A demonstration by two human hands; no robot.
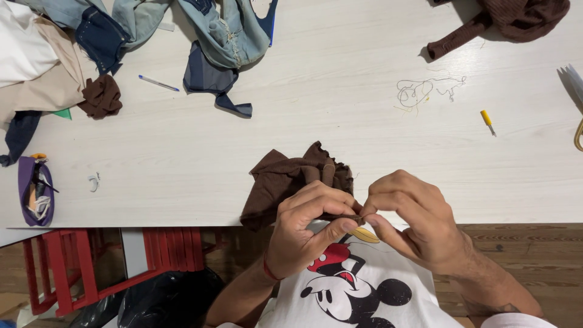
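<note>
A crumpled piece of brown fabric (285, 179) lies at the near edge of the white table (340, 91). My left hand (310, 228) pinches a fold of this brown fabric between thumb and fingers. My right hand (413, 215) is closed just to its right, fingertips meeting the left hand's at the fabric edge, pinching something very thin there, too small to identify. Both hands hover over the table's front edge, above my white printed shirt (352, 291).
Denim pieces (225, 36) and beige cloth (42, 85) lie at the back left, with a blue pen (158, 83) and a small brown scrap (101, 96). Dark brown garment (510, 21) back right, loose thread (425, 91), yellow seam ripper (487, 121), purple pouch (35, 191), red stool (91, 267).
</note>
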